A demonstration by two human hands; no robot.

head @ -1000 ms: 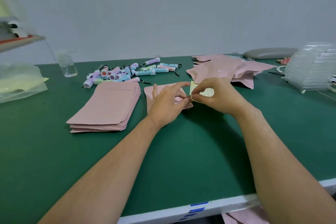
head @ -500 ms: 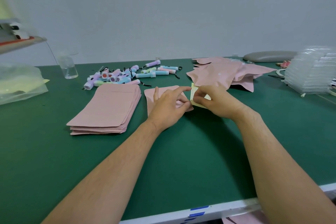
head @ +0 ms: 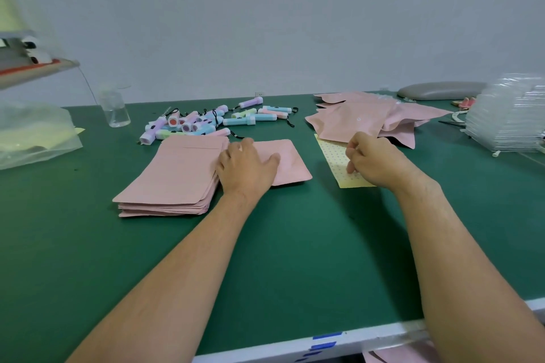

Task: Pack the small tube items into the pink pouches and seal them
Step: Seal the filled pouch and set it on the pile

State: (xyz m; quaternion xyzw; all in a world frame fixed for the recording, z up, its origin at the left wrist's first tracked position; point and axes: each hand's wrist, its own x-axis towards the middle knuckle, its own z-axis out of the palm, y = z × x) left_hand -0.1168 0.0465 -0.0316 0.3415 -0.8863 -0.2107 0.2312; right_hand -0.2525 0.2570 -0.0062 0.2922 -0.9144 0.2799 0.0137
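A single pink pouch (head: 290,160) lies flat on the green table (head: 295,244). My left hand (head: 246,168) rests palm down on its left part, fingers spread, holding nothing. To the right lies a yellow dotted sticker sheet (head: 331,153). My right hand (head: 373,159) is curled over the sheet's near end, its fingertips pinched on it. Several pastel tubes (head: 206,122) with black loops sit in a heap behind the pouch. A stack of empty pink pouches (head: 174,177) lies left of my left hand.
A pile of puffed pink pouches (head: 368,121) lies at the back right. Stacked clear plastic trays (head: 510,118) stand at the far right and a clear jar (head: 115,110) at the back left. A plastic bag (head: 35,138) sits at the left edge.
My hands have parted. The right hand moved right with the sticker sheet, which now lies flat on the table. The left hand went flat on the pouch.
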